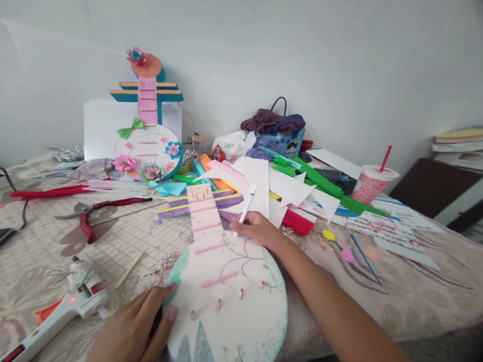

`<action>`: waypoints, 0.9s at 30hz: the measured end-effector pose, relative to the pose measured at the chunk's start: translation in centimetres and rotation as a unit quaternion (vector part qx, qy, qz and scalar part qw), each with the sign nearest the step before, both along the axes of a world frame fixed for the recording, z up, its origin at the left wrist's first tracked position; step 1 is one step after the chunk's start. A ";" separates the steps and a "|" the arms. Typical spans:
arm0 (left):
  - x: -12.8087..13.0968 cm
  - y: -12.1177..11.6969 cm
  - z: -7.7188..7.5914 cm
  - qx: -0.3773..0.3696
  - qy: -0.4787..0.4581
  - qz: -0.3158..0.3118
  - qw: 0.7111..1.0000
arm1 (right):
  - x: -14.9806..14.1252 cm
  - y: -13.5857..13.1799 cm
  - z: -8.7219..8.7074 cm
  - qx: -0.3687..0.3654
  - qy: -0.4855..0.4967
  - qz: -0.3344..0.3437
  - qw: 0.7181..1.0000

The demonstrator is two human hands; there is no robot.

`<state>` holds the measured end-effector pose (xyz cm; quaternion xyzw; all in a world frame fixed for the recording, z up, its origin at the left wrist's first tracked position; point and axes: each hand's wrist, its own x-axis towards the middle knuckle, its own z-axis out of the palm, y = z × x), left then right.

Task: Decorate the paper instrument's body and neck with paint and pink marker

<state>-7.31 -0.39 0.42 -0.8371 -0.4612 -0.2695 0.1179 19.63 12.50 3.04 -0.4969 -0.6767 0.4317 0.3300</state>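
Observation:
A round white craft board (255, 317), shaped like a lute body with a pale pink neck (202, 217), lies tilted before me. Painted vines, flowers and grey-blue peaks decorate it, along with two pink strips and several small pegs. At its left rim, my left hand (135, 326) grips the teal edge between thumb and fingers. My right hand (258, 228) pinches a slim white pen (246, 207) near the top of the board, by the neck. The pen's tip points down at the surface beside the painted vine; whether it touches is unclear.
A white glue gun (72, 307) with a lit red light lies at left, near red-handled pruning shears (90, 215). A finished-looking paper lute (147, 144) leans on the wall. Coloured paper (258, 185) is piled behind the board. A pink cup (374, 184) with straw stands right.

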 end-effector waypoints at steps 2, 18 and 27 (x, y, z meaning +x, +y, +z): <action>0.1 0.0 0.1 0.006 0.001 0.002 1.000 | 0.0 0.2 -0.2 0.019 -0.035 0.015 0.999; 0.1 -0.1 0.2 0.004 0.000 0.003 1.000 | 0.2 0.2 -0.4 0.146 -0.128 -0.033 0.981; 0.0 0.2 -0.1 0.018 0.021 0.001 1.000 | 0.8 -0.2 0.4 0.179 -0.133 -0.057 0.973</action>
